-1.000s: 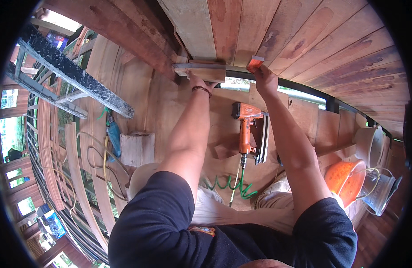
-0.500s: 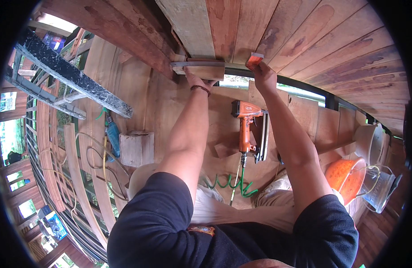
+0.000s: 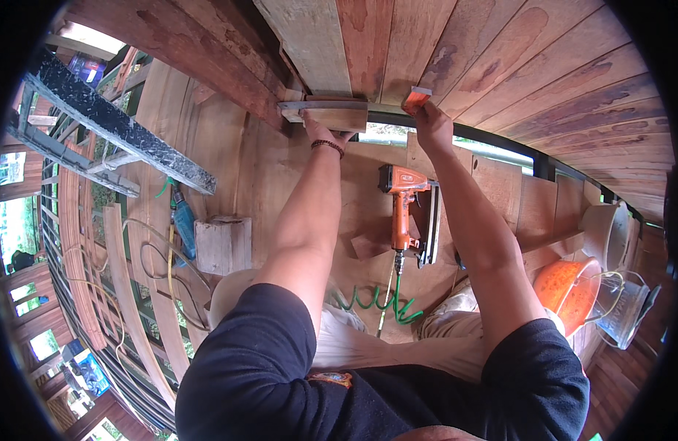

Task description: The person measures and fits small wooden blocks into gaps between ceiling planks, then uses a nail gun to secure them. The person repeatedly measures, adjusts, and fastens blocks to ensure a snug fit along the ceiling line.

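Observation:
My left hand [image 3: 325,132], with a beaded bracelet at the wrist, grips a short wooden board [image 3: 345,120] at the foot of the plank wall. A thin grey strip [image 3: 321,106] lies along the board's far edge. To the right, my right hand [image 3: 433,123] is closed round a small orange tool [image 3: 416,100] with a pale flat edge; its exact kind is unclear. That edge is close to the wall planks [image 3: 464,66], and I cannot tell whether it touches. Between my forearms an orange nail gun [image 3: 404,198] lies on the wooden floor.
A green coiled air hose [image 3: 387,303] runs from the nail gun toward my legs. At left are a wood block [image 3: 223,245], a blue power tool [image 3: 184,224] and a paint-spotted metal frame [image 3: 122,125]. An orange bucket [image 3: 567,294] and a clear pail [image 3: 624,312] stand at right.

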The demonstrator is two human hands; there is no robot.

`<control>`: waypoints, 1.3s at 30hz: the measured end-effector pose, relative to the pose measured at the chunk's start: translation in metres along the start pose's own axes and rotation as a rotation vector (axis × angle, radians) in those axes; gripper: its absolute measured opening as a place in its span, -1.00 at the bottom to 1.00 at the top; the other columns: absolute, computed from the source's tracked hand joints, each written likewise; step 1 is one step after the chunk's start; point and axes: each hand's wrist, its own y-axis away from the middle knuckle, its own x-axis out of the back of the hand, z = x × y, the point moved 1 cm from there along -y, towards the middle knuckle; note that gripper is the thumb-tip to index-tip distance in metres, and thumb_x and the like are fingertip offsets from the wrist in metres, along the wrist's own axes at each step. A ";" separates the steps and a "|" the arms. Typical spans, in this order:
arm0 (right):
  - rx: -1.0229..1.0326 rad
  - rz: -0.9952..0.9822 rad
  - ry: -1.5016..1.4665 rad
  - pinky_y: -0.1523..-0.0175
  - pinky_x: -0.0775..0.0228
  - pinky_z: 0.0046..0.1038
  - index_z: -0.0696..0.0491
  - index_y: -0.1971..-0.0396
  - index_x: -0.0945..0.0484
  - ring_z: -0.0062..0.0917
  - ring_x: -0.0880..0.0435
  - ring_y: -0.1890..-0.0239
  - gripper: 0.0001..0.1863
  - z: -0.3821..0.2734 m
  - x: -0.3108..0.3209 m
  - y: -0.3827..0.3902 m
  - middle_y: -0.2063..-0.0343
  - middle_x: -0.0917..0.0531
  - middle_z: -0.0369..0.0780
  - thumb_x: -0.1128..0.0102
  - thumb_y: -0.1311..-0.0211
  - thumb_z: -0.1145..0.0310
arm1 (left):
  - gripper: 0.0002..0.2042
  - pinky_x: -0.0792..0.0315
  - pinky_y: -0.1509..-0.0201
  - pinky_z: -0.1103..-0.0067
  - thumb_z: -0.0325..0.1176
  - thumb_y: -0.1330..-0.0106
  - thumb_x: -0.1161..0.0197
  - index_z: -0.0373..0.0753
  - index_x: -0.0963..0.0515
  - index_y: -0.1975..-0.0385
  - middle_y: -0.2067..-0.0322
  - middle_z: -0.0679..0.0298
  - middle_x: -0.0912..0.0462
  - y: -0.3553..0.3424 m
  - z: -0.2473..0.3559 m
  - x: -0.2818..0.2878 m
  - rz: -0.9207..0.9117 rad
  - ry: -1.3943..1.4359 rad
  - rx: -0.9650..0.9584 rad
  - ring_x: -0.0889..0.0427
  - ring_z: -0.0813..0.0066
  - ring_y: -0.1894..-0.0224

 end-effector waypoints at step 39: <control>-0.063 -0.076 0.067 0.12 -0.47 -0.15 0.01 0.26 -0.63 -0.08 -0.68 0.23 -0.71 0.014 -0.005 -0.004 0.37 -0.69 -0.03 -0.04 -0.34 0.13 | -0.21 -0.06 -0.33 -0.28 0.40 -0.35 0.27 0.05 -0.04 -0.47 -0.44 0.16 -0.09 -0.006 -0.004 0.003 -0.020 0.009 -0.020 -0.09 -0.03 -0.46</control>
